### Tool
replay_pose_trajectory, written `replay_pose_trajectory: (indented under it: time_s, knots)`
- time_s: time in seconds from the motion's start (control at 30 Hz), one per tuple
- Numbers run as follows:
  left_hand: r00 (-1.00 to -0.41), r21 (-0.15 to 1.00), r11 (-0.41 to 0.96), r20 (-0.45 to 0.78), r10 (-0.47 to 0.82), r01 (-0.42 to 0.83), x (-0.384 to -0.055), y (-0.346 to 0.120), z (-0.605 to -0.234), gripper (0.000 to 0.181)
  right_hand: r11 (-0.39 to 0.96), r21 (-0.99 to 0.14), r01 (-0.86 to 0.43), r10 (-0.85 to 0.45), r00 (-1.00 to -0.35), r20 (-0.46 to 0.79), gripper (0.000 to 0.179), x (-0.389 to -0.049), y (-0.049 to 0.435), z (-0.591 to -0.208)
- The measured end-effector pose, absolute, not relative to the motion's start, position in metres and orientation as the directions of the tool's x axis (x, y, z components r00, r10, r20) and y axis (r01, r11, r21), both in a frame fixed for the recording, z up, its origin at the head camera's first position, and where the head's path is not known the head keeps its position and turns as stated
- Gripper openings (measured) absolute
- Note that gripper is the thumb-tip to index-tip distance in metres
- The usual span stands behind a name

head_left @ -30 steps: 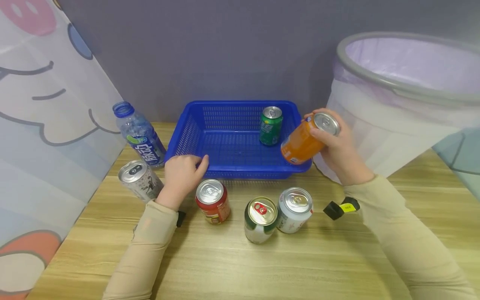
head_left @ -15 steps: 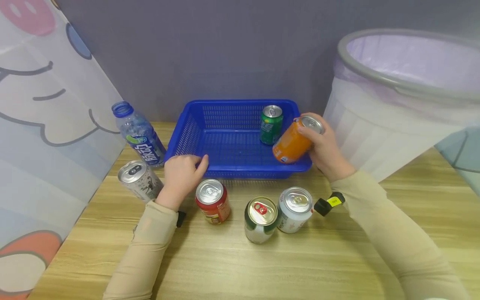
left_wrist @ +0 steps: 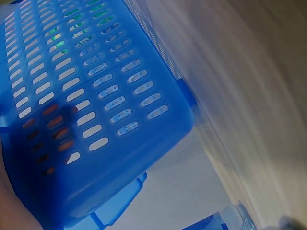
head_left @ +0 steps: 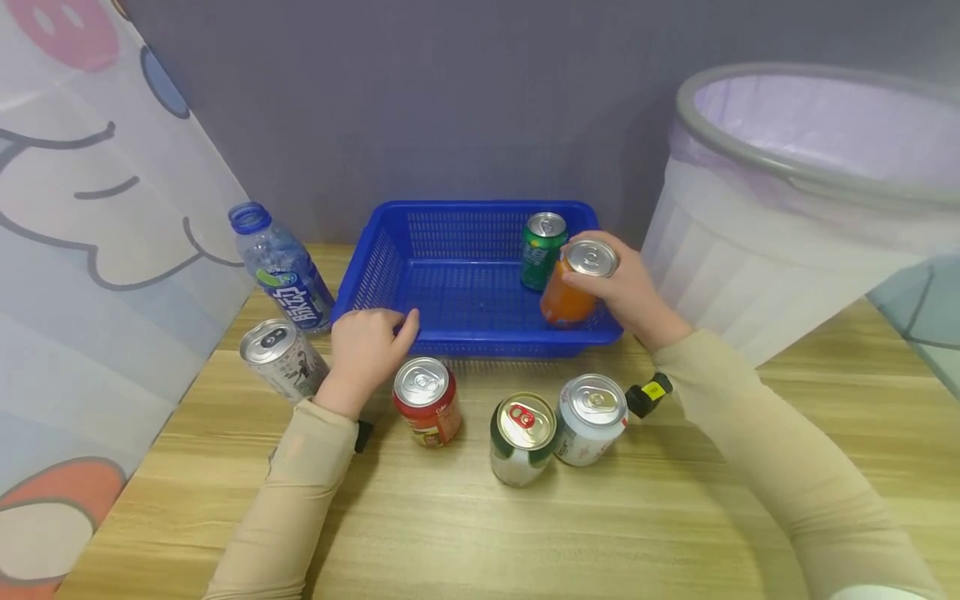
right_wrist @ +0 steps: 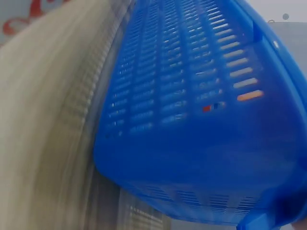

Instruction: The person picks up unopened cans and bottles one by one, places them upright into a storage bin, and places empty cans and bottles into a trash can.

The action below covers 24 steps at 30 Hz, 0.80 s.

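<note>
Orange metal is shining now: the orange can (head_left: 564,302) is leaning slightly inside the right end of the blue basket (head_left: 480,337), just nearer than the green can (head_left: 540,260). The right hand (head_left: 632,286) is gripping its upper body, thumb lying across the near side; whether the base is touching the basket floor, I can't tell. The left hand (head_left: 367,346) is curling over the near-left rim. That can is probably feeling firm but slick, thin walls risking a dent; its weight is escaping me. Holding just below the lid is looking sound, leaving the base free.
</note>
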<state>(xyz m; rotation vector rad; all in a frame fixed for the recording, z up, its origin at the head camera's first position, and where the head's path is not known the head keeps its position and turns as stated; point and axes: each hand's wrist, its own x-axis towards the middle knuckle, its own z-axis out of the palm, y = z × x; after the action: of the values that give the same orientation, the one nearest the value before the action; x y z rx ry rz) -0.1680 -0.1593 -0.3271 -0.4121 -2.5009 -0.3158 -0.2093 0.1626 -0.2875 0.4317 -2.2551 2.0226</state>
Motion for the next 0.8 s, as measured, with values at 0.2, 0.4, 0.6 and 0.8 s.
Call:
replay_pose_trajectory:
  time_s: [0.2,0.4,0.6,0.8]
  knots:
    - [-0.793,0.133,0.923,0.566,0.228,0.36,-0.168,-0.157,-0.326,0.049,0.293,-0.93,-0.223,-0.168,-0.969,0.18,0.045,-0.218,0.161,-0.287]
    - [-0.793,0.131,0.928,0.568,0.219,0.349,-0.168,-0.159,-0.325,0.049,0.343,-0.907,-0.243,-0.173,-0.966,0.193,0.051,-0.227,0.15,-0.287]
    - [-0.8,0.132,0.931,0.561,0.214,0.341,-0.168,-0.161,-0.326,0.049,0.338,-0.907,-0.25,-0.207,-0.96,0.188,0.049,-0.232,0.144,-0.287]
    - [-0.795,0.129,0.928,0.566,0.22,0.349,-0.168,-0.16,-0.327,0.05,0.324,-0.916,-0.237,-0.239,-0.957,0.163,0.046,-0.236,0.144,-0.291]
